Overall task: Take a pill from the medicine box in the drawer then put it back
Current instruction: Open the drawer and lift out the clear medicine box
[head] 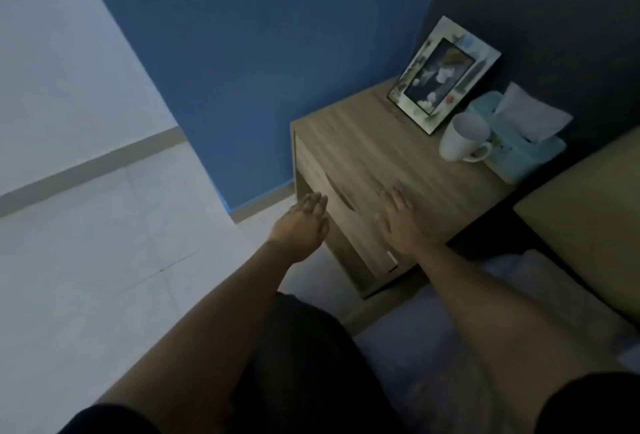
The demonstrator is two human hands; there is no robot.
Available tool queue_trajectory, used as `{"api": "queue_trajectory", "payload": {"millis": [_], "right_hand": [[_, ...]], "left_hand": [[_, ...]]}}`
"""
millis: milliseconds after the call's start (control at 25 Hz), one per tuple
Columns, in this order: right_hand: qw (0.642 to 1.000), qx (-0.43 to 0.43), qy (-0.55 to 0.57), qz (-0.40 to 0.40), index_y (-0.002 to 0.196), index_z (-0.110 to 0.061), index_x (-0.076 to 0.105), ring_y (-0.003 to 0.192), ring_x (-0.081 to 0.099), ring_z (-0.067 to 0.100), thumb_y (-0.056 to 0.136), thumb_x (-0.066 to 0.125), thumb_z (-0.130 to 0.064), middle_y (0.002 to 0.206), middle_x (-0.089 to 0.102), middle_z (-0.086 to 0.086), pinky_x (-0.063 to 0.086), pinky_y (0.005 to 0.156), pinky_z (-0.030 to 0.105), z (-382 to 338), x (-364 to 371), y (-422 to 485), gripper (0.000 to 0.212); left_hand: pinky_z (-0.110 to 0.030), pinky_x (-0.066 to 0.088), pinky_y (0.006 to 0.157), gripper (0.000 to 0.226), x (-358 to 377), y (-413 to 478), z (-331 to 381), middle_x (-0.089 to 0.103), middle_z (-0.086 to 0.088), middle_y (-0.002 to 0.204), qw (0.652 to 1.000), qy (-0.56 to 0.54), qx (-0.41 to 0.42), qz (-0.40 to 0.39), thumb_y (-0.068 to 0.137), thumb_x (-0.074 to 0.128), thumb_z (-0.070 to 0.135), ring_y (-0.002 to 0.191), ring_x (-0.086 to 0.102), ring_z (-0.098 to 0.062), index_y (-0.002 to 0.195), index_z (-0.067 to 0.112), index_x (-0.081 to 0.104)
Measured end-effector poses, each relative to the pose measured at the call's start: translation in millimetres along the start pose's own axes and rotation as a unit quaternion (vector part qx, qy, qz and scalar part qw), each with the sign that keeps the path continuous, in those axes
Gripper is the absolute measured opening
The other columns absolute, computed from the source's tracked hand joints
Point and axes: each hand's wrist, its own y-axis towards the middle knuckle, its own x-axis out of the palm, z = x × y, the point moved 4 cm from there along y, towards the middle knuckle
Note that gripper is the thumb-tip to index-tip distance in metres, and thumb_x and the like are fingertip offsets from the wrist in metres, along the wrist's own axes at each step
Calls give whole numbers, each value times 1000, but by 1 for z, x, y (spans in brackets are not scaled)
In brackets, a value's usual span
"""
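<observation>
- The left hand [304, 222] is reaching forward with its fingers stretched out and held together, empty, hovering just in front of the drawer [341, 222] face near the table's [391, 156] front left corner.
- The right hand [398, 222] is lying flat, palm down and fingers spread, holding nothing, over the table's front edge just above the drawer.
- The drawer is sitting shut under the tabletop, its curved handle slot [341, 192] lying between the two hands; the medicine box is not showing anywhere.
- A white mug [465, 139] is standing upright toward the table's back right, its handle pointing toward the front.
- A pale blue tissue box [519, 156] is sitting just beside the mug at the right edge, a tissue sticking up from it.
- A photo frame [443, 75] is leaning upright at the back corner, behind the mug.
</observation>
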Motion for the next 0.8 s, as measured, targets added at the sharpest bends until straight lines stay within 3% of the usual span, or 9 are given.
{"api": "queue_trajectory", "payload": {"millis": [280, 440, 520, 680, 800], "right_hand": [[1000, 5, -10, -22, 148, -14, 14, 146, 2, 25, 95, 30, -48, 159, 10, 9, 15, 117, 51, 15, 37, 35, 65], [1000, 1, -3, -16, 148, -17, 2, 144, -9, 13, 95, 25, -49, 160, 2, 3, 2, 119, 40, 15, 49, 38, 66], [1000, 1, -3, -4, 148, -17, 4, 144, -7, 13, 95, 28, -47, 160, 2, 2, 1, 118, 37, 15, 49, 38, 66], [1000, 2, -15, 10, 149, -15, 10, 146, 4, 17, 95, 33, -45, 159, 8, 4, 9, 120, 38, 14, 49, 38, 65], [1000, -1, -17, 17, 148, -15, 11, 146, 6, 18, 93, 29, -48, 159, 10, 4, 10, 120, 37, 15, 50, 38, 66]], "left_hand": [[-37, 16, 116, 54, 45, 62, -15, 16, -12, 158, 989, 90, 71, -92, 100, 25, 31, 145, 14, -26, 148, 9, 13], [-39, 21, 115, 55, 64, 91, -38, 16, -14, 158, 978, 131, 101, -128, 99, 31, 25, 145, 14, -29, 148, 8, 13], [-41, 26, 113, 58, 69, 103, -45, 16, -16, 157, 972, 138, 147, -118, 96, 37, 18, 144, 17, -32, 148, 7, 13], [-45, 37, 106, 54, 77, 120, -41, 40, -26, 144, 944, 164, 277, -66, 86, 51, 2, 132, 41, -40, 138, -2, 36], [-43, 33, 109, 53, 83, 127, -39, 41, -24, 144, 949, 158, 263, -76, 86, 51, 1, 133, 40, -38, 138, -1, 38]]}}
